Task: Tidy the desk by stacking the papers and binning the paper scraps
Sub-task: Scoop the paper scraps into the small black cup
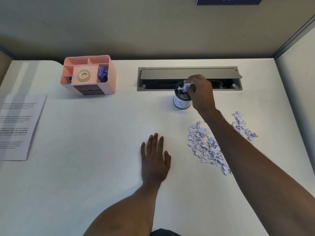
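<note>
A small dark bin [182, 101] with a white label stands on the white desk [95, 167], just in front of the cable tray. My right hand [201, 92] hovers over its mouth and pinches a bunch of paper scraps [186, 85]. More scraps lie inside the bin. A wide pile of torn scraps [206, 147] is spread on the desk to the right, partly hidden under my right forearm. My left hand [154, 159] rests flat on the desk, fingers straight, holding nothing. A stack of printed papers [17, 126] lies at the left edge.
A pink desk organiser [109, 79] with tape and clips stands at the back left. A grey cable tray [189, 72] with its flap raised runs along the back. Partition walls close off the back and right side of the desk.
</note>
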`<move>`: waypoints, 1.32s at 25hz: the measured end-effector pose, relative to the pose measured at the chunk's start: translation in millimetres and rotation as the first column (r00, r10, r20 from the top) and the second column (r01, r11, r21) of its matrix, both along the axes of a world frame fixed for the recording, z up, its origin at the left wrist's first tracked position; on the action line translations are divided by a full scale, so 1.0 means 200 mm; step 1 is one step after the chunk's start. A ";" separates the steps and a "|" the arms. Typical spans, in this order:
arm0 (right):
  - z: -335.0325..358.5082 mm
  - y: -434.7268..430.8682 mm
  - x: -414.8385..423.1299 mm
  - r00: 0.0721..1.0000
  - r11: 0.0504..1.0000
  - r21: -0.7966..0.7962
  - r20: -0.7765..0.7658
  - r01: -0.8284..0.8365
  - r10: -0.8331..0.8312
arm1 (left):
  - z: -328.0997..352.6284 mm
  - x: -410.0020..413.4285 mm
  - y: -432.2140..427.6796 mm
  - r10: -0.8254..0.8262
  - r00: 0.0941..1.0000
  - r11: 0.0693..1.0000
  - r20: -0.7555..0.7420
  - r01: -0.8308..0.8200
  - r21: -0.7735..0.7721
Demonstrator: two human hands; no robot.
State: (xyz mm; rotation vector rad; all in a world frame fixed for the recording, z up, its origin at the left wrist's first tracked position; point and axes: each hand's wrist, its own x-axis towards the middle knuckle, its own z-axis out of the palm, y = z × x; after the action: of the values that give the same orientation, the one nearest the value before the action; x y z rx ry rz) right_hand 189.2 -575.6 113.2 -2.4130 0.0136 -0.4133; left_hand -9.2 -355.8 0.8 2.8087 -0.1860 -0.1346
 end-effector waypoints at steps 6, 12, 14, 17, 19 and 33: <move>0.04 -0.03 -0.07 0.996 0.999 0.004 0.076 0.041 -0.041 | 0.00 0.00 0.00 0.001 1.000 1.000 0.010 -0.001 -0.010; -0.17 -0.24 -0.35 0.978 0.977 0.059 -0.012 0.206 -0.206 | -0.01 0.00 0.00 0.001 1.000 1.000 0.014 -0.001 -0.002; -0.25 -0.28 -0.45 0.957 0.966 0.007 -0.137 0.258 -0.255 | -0.02 0.00 0.00 -0.002 1.000 1.000 0.015 0.002 -0.001; -0.33 -0.31 -0.55 0.902 0.967 -0.073 -0.351 0.243 -0.253 | -0.01 0.00 0.00 0.002 1.000 1.000 0.021 -0.002 -0.008; -0.35 -0.28 -0.60 0.890 0.990 -0.023 -0.436 0.136 -0.132 | -0.01 0.00 0.00 -0.001 1.000 1.000 0.029 0.001 -0.009; -0.37 -0.10 -0.68 0.920 0.937 -0.268 -0.375 -0.225 0.114 | 0.00 -0.01 0.00 -0.006 1.000 1.000 0.027 0.005 0.015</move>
State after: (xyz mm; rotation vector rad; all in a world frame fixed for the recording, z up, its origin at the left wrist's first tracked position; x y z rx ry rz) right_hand 54.1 -596.1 38.8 -2.7376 -0.1104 0.1177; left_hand -10.3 -355.8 -0.1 2.8265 -0.1998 -0.0999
